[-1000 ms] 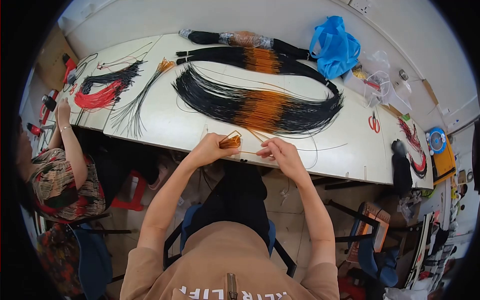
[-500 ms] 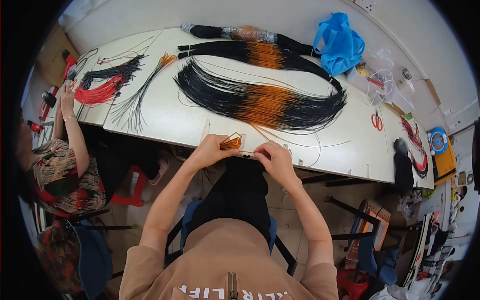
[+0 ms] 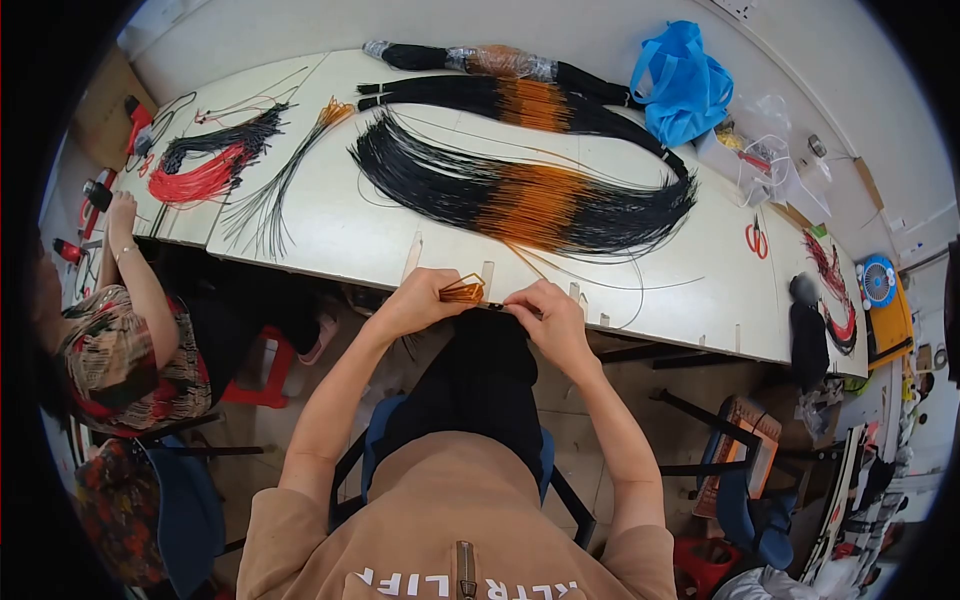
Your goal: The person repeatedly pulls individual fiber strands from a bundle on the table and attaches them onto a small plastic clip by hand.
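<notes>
Folded orange wires (image 3: pixel 464 290) are pinched in my left hand (image 3: pixel 425 300), just in front of the table's front edge. A little to its right, my right hand (image 3: pixel 543 316) has thumb and forefinger pressed together at the end of an orange strand, beside a small black piece (image 3: pixel 492 306) at the edge. Beyond both hands lies a wide fan of black wires with an orange middle (image 3: pixel 530 205). A few loose strands trail from it toward my right hand.
Further back lie a tied black-and-orange bundle (image 3: pixel 535 105), a plastic-wrapped bundle (image 3: pixel 500 63) and a blue bag (image 3: pixel 682 82). Red scissors (image 3: pixel 757 238) lie right. At the left, a co-worker (image 3: pixel 135 320) sits near red and black wires (image 3: pixel 200 178).
My right hand has moved left, closer to my left hand, and its fingers have closed together. My left hand stays almost in place. The co-worker's hands have shifted slightly.
</notes>
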Motion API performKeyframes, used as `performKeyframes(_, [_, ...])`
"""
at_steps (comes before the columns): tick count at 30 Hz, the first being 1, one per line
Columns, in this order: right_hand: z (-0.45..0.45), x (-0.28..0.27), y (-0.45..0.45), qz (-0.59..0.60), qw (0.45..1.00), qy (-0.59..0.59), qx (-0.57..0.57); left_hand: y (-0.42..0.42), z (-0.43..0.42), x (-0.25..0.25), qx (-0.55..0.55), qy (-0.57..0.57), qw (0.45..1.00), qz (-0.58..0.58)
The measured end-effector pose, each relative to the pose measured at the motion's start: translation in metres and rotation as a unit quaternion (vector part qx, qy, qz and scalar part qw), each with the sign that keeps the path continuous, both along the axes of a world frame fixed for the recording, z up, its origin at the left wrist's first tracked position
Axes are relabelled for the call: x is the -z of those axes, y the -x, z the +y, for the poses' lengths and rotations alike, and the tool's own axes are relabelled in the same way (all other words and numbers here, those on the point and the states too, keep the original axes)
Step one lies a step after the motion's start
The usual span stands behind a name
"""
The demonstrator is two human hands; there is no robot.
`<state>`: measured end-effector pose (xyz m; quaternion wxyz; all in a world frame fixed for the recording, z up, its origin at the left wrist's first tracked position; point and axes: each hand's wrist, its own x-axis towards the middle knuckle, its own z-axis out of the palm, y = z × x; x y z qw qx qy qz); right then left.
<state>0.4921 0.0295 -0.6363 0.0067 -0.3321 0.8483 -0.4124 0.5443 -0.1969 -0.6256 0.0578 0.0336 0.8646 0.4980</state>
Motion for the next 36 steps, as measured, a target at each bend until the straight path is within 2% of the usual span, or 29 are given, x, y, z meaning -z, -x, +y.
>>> performKeyframes(4, [0.0,0.0,-0.001,0.003,1.0,-0.005,0.003,0.0,0.0,0.001,-0.005,-0.013,1.0,-0.005])
performKeyframes(9, [-0.002,-0.001,-0.004,0.019,1.0,-0.002,0.01,-0.001,-0.001,0.0,0.013,0.03,0.999,0.015])
performKeyframes(13, [-0.005,-0.008,-0.02,0.035,0.994,-0.077,0.069,-0.014,0.01,0.008,-0.044,-0.034,0.998,-0.015])
performKeyframes(14, [-0.007,-0.005,-0.025,0.035,0.994,-0.077,0.068,-0.022,0.018,0.009,-0.072,-0.094,0.992,-0.038])
performKeyframes(15, [-0.009,-0.001,-0.031,-0.049,0.994,-0.021,0.093,-0.03,0.029,0.011,-0.1,-0.153,0.981,-0.061])
performKeyframes(16, [-0.012,0.005,-0.037,-0.132,0.984,0.035,0.116,-0.038,0.039,0.014,-0.101,-0.153,0.981,-0.061])
performKeyframes(18, [-0.017,0.017,-0.048,-0.296,0.93,0.144,0.162,-0.052,0.055,0.025,-0.137,-0.203,0.965,-0.092])
performKeyframes(19, [-0.019,0.023,-0.053,-0.298,0.93,0.142,0.163,-0.056,0.058,0.03,-0.137,-0.204,0.965,-0.095])
performKeyframes(21, [-0.022,0.034,-0.063,-0.42,0.85,0.285,0.139,-0.065,0.064,0.041,-0.138,-0.204,0.965,-0.091])
performKeyframes(23, [-0.023,0.043,-0.069,-0.521,0.736,0.418,0.108,-0.069,0.067,0.047,-0.138,-0.202,0.966,-0.082])
performKeyframes(29, [-0.017,0.059,-0.091,-0.54,0.71,0.442,0.096,-0.068,0.035,0.032,-0.152,-0.175,0.967,-0.109])
performKeyframes(33, [-0.012,0.07,-0.099,-0.542,0.724,0.419,0.081,-0.042,0.054,0.028,-0.212,-0.304,0.926,-0.073])
performKeyframes(34, [-0.011,0.071,-0.099,-0.541,0.725,0.42,0.081,-0.039,0.057,0.027,-0.211,-0.304,0.926,-0.072])
performKeyframes(36, [-0.009,0.073,-0.099,-0.533,0.736,0.41,0.079,-0.032,0.063,0.023,-0.186,-0.326,0.919,-0.122])
